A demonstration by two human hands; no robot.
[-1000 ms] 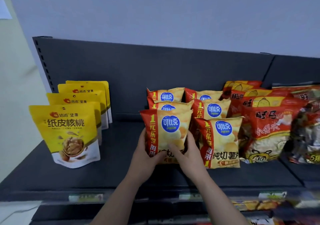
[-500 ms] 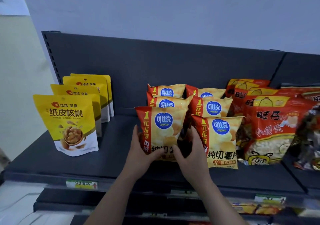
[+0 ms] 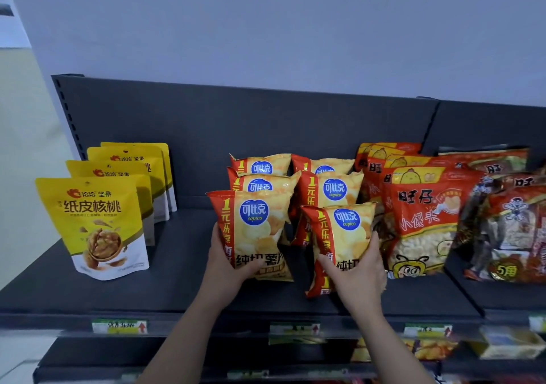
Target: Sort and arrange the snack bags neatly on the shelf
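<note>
Two rows of orange-and-red chip bags with blue round logos stand mid-shelf. My left hand (image 3: 226,261) grips the lower left of the front left chip bag (image 3: 254,230). My right hand (image 3: 359,268) holds the front right chip bag (image 3: 339,236) from below, and that bag tilts to the right. More chip bags (image 3: 331,190) stand behind them. On the dark shelf (image 3: 177,280), a row of yellow walnut pouches (image 3: 97,224) stands at the left. Red bags of small buns (image 3: 422,221) stand at the right.
Dark red snack bags (image 3: 508,230) fill the far right section. The shelf's back panel (image 3: 236,123) rises behind the rows. Price tags (image 3: 119,326) line the front rail, and a lower shelf holds more packets (image 3: 508,343). Bare shelf lies between the pouches and the chip bags.
My right hand left the front left chip bag and took hold of the front right one, tilting it. My left hand stays on the front left bag. The camera moved closer.
</note>
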